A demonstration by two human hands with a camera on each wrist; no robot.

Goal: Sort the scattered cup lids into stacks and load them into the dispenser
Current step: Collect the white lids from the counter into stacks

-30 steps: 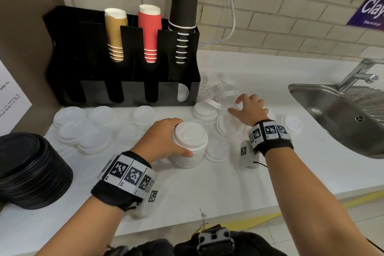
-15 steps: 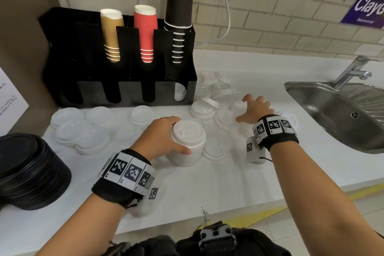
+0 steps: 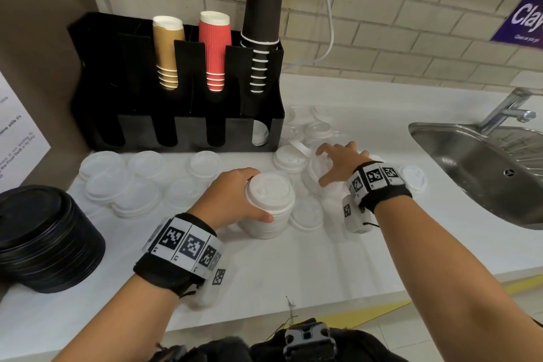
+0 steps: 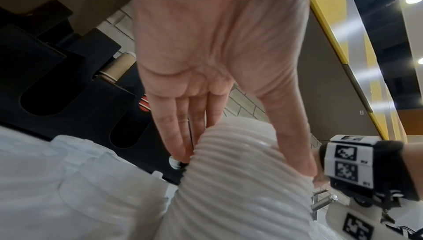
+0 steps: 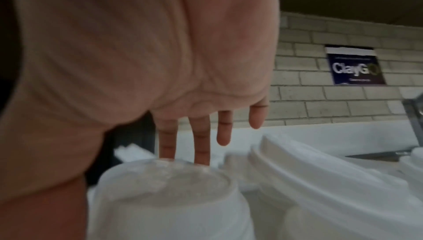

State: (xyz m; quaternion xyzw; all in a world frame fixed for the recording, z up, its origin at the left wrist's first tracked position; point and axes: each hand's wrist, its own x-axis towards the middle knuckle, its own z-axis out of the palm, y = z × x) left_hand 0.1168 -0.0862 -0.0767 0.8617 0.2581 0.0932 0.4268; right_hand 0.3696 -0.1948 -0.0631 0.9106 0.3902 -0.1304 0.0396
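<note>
A tall stack of white lids (image 3: 270,209) stands on the white counter (image 3: 293,267); my left hand (image 3: 235,200) grips it from the left, thumb on the near side. In the left wrist view the left hand (image 4: 206,99) wraps the ribbed stack (image 4: 240,180). My right hand (image 3: 335,164) is arched over a single white lid (image 3: 316,166), thumb near, fingertips on its far rim. The right wrist view shows the right hand (image 5: 183,117) with two fingers on that lid (image 5: 164,189). The black dispenser (image 3: 176,103) stands behind, with a few white lids in its rightmost slot (image 3: 260,134).
Loose white lids lie at the left (image 3: 123,185), behind the right hand (image 3: 318,128) and beside the sink (image 3: 414,178). A stack of black lids (image 3: 44,241) sits far left. The steel sink (image 3: 484,170) and tap (image 3: 508,109) are at the right. Cup stacks fill the dispenser's top.
My right hand has gone from lying flat on the lids to arching over one lid, a little nearer to me. The left hand stays on its stack.
</note>
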